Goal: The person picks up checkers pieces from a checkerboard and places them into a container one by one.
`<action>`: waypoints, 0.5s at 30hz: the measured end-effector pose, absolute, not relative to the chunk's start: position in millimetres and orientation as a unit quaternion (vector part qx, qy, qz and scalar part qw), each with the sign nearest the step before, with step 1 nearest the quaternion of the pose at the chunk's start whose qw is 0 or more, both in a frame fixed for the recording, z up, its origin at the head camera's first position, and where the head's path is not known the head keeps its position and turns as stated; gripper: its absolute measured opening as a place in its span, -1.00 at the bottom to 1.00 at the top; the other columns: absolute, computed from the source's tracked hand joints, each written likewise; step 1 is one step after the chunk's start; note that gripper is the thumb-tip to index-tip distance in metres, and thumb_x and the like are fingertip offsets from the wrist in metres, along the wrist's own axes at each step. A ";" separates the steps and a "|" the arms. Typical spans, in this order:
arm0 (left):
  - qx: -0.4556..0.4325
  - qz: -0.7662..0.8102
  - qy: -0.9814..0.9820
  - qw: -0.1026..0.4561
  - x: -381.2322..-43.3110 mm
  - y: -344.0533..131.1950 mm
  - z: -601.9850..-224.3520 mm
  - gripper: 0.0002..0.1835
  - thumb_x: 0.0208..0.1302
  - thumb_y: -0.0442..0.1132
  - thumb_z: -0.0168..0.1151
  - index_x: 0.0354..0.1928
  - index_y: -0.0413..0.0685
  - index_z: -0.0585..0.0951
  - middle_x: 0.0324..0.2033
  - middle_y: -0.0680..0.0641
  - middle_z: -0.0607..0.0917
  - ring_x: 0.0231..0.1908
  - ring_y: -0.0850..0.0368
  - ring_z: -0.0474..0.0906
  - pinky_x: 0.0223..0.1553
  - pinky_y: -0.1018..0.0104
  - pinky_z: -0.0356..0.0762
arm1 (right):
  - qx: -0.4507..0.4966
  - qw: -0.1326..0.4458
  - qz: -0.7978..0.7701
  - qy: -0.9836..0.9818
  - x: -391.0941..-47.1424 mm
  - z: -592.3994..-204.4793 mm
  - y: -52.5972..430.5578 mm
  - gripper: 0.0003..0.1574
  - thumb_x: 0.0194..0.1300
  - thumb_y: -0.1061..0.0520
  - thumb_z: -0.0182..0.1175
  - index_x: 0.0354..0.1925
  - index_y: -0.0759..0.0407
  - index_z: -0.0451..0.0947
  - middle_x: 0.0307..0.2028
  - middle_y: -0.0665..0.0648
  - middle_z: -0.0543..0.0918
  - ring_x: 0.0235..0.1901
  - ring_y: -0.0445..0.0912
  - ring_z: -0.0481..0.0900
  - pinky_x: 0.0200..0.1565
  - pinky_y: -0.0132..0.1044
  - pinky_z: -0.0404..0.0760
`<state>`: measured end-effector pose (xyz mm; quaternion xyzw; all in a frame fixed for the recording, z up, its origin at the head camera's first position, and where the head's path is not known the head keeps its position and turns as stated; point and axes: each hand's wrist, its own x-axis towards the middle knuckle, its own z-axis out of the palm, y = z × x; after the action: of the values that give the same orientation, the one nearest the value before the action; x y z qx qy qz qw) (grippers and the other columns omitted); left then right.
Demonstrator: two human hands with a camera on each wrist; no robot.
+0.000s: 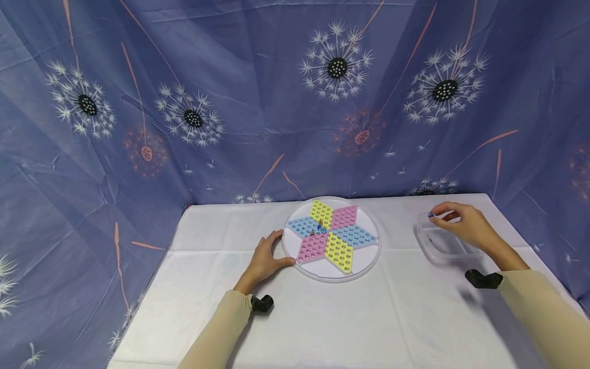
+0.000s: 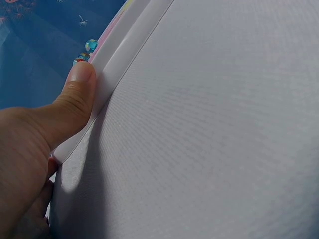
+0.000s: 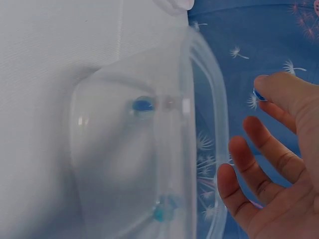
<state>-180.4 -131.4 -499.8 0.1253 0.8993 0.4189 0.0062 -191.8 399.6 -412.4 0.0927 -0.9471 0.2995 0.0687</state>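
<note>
The blue marble (image 1: 430,215) is up over the tub's (image 1: 426,251) far L corner in the head view, in the R hand (image 1: 467,225). It looks hard, smooth & v. light, so prob. slippery & quick to roll off; not easy to squash, but a hard drop might chip it if it's glass. Best grip: thumb on one side, pointer on the other, right at the fat middle. The tub is see-thru & looks thin, prob. light & a bit bendy; take it by the rim. Blurry tub marbles (image 3: 143,104) show thru its wall in the R wrist view; can't tell how many. The board (image 1: 364,261) is round & flat, looks stiff & fairly light; hold it by the edge b/c the other marbles (image 1: 323,231) sit near its middle & a bump could set them rolling. Now the fingers: R thumb & pointer pinch the blue marble, w/ the other three loosely bent & apart, touching nothing that I can see. L hand (image 1: 265,259) has thumb & fingers spread wide at the board's near L edge, thumb resting on the rim; can't tell how hard it pushes. The board lies flat on the white surface (image 1: 350,318), well apart from the tub.
</note>
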 end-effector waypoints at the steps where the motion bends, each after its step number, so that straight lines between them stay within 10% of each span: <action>1: 0.125 0.419 0.899 0.006 -180.3 -131.4 -499.9 0.02 0.03 -0.06 0.65 0.51 -0.17 0.34 0.48 -0.27 0.35 0.49 -0.46 0.07 0.52 -0.30 -0.02 | 0.092 0.067 0.299 -0.947 -192.0 -414.6 400.4 -0.68 0.37 -0.07 0.38 0.00 0.04 0.72 0.05 0.26 0.70 -0.25 -0.38 0.58 -0.32 -0.29 0.59; 15: 0.119 0.416 0.901 0.007 -181.3 -131.5 -501.6 0.03 0.02 -0.03 0.65 0.51 -0.11 0.34 0.48 -0.23 0.36 0.48 -0.49 0.08 0.49 -0.31 0.09 | 0.093 0.040 0.292 -0.951 -192.0 -437.3 408.2 -0.67 0.40 -0.09 0.34 -0.01 0.07 0.71 0.03 0.29 0.71 -0.24 -0.17 0.67 -0.29 -0.27 0.61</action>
<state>-181.3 -131.5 -501.6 0.1192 0.9014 0.4162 0.0068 -192.0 408.2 -437.3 0.0926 -0.9512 0.2918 0.0396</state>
